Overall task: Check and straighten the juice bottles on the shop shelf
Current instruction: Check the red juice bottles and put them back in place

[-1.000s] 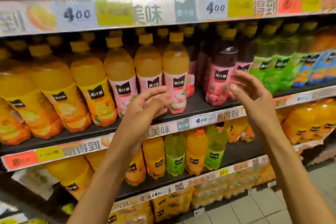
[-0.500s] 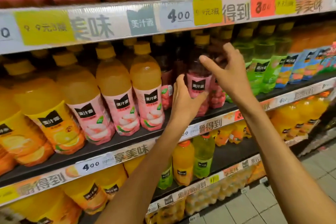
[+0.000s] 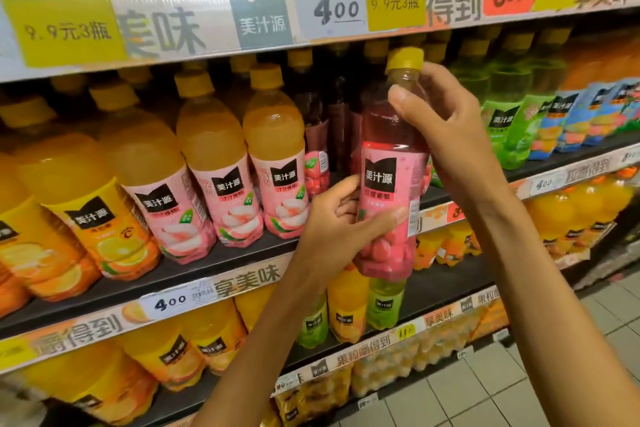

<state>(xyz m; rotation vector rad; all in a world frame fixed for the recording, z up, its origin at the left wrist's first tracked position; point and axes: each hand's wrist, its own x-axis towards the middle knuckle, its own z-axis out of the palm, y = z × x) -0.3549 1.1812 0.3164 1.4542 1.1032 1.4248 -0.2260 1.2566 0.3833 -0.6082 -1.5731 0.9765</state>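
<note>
Before the middle shelf point(image 3: 242, 263) edge | pink juice bottle point(image 3: 391, 184) held upright, off the shelf, clear of the rows | left hand point(image 3: 332, 229) fingers curled round its base; right hand point(image 3: 446, 128) pinching its neck | dark gap point(image 3: 341, 121) open behind

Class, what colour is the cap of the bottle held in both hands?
Yellow: the cap of the pink bottle, in the head view.

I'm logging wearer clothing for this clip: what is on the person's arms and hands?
Nothing shows: both forearms are bare, with no sleeves in frame. The left hand and right hand wear no gloves, rings or watch that can be seen.
</note>
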